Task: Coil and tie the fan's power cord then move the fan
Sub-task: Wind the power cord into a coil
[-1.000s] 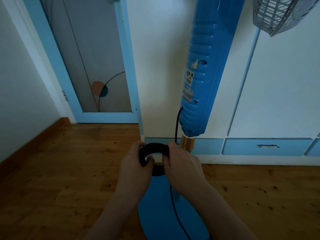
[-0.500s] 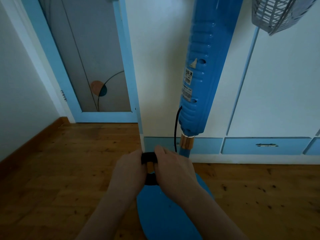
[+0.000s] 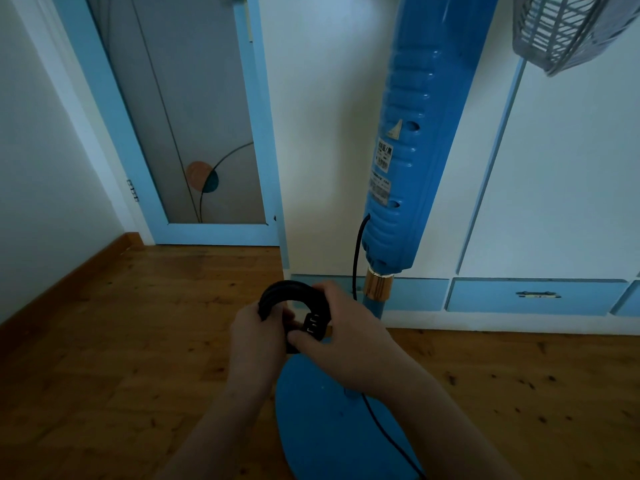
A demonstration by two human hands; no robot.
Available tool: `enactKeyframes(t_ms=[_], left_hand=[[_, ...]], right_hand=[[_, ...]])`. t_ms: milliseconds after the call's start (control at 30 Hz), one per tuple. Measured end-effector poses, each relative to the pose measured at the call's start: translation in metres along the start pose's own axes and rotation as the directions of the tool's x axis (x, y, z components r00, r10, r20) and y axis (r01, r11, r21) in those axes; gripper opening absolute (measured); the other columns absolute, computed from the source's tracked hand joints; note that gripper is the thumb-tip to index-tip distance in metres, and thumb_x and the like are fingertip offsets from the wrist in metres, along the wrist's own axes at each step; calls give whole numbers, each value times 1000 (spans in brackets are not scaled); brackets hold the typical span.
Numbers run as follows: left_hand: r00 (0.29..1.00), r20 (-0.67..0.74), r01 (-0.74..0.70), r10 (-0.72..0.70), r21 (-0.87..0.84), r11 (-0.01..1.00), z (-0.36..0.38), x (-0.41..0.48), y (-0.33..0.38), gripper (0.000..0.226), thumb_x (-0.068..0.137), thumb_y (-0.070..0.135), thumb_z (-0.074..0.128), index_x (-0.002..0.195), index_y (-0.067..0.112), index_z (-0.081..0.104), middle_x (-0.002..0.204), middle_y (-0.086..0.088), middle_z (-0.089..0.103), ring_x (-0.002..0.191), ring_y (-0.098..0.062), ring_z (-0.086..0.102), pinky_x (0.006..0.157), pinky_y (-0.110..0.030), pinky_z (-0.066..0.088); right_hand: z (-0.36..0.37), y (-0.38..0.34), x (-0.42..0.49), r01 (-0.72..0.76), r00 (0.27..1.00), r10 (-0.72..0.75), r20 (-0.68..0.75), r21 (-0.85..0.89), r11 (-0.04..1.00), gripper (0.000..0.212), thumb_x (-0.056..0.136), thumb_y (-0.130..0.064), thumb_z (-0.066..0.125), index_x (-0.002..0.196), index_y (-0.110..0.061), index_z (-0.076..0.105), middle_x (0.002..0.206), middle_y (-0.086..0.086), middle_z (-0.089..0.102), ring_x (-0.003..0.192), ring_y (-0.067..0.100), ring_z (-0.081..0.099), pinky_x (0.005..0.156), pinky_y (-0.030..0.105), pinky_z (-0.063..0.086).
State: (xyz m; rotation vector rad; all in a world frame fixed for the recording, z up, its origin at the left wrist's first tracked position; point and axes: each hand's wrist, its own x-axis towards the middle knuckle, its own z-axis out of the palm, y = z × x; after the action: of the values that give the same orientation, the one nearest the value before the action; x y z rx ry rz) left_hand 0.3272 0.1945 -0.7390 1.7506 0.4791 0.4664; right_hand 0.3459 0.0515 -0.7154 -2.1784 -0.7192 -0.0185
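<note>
A blue pedestal fan (image 3: 408,161) stands upright right in front of me, its round base (image 3: 332,431) on the floor under my arms and its grey grille (image 3: 568,26) at the top right. The black power cord (image 3: 289,292) is wound into a small coil of several loops. My left hand (image 3: 256,337) grips the coil's left side. My right hand (image 3: 349,334) holds its right side and pinches the black plug (image 3: 313,325), whose metal prongs face me. A loose stretch of cord (image 3: 356,251) runs down from the fan column, and another trails over the base.
The floor is wooden boards (image 3: 121,358). Behind the fan is a white cabinet with blue trim and low drawers (image 3: 536,296). A blue-framed glass door (image 3: 180,126) is at the back left, with a wall and wooden skirting (image 3: 69,278) on the left.
The coil was squeezed narrow between both hands half a second ago. It now stands wide as a loop again, and the plug has come into view in my right fingers.
</note>
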Motion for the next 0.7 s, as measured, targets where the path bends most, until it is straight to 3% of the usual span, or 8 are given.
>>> enactKeyframes(t_ms=[167,233,300,433,500,567,633,700], left_hand=[[992,104,75,-66,-90,993,-2,-3,8,43,100,16,50,59,7,60,42,1,56,38,-10,52,40,-26,43],[980,188,96,-72,-120,988,-1,-6,11,40,100,21,51,72,-1,68,62,-17,68,56,-27,65,52,-37,55],[961,263,126,-82,-155,980,1,-8,13,35,100,23,52,87,-2,73,79,-23,73,72,-36,72,66,-45,60],[908,407,158,-100,-112,981,1,-12,14,24,99,22,55,97,6,73,84,-12,78,76,-27,76,59,-32,62],[945,326,-48,16,90,995,-1,-9,12,16,94,25,65,105,14,64,89,-1,75,78,-10,73,58,-22,60],[950,220,-284,222,316,905,-6,-4,14,32,89,22,70,113,30,50,95,18,64,79,5,64,54,-14,53],[903,252,-427,348,440,790,-11,1,18,33,90,22,66,114,37,49,94,23,60,76,4,62,54,-15,51],[865,339,-500,368,540,677,-15,4,19,11,94,21,59,97,31,56,80,15,63,64,-3,61,49,-24,51]], right_hand=[[0,3,1,48,999,-48,-2,-19,999,55,73,-53,58,122,-43,35,97,-22,56,84,3,58,72,29,53],[-3,6,1,4,1000,-4,-8,66,998,49,69,-53,54,115,-45,38,86,-15,61,74,6,61,67,35,57],[-6,7,2,-25,1000,25,-4,146,989,45,67,-54,51,110,-46,39,84,-10,63,70,8,63,63,35,59],[-12,13,2,-63,998,62,11,181,981,28,79,-45,54,103,-42,41,82,-7,63,67,8,63,57,31,58],[-13,15,2,-52,999,52,2,66,996,24,84,-43,54,101,-40,39,80,-8,60,65,7,60,53,27,52],[-10,17,2,10,1000,-11,-3,-117,993,21,86,-46,52,98,-38,36,80,-12,55,66,5,56,55,24,45],[-7,16,1,65,998,-64,14,-203,977,20,86,-49,48,95,-37,35,79,-12,54,67,5,53,56,27,46],[-3,15,1,99,995,-93,38,-218,971,21,83,-52,45,95,-37,37,78,-12,54,67,5,53,59,29,49]])
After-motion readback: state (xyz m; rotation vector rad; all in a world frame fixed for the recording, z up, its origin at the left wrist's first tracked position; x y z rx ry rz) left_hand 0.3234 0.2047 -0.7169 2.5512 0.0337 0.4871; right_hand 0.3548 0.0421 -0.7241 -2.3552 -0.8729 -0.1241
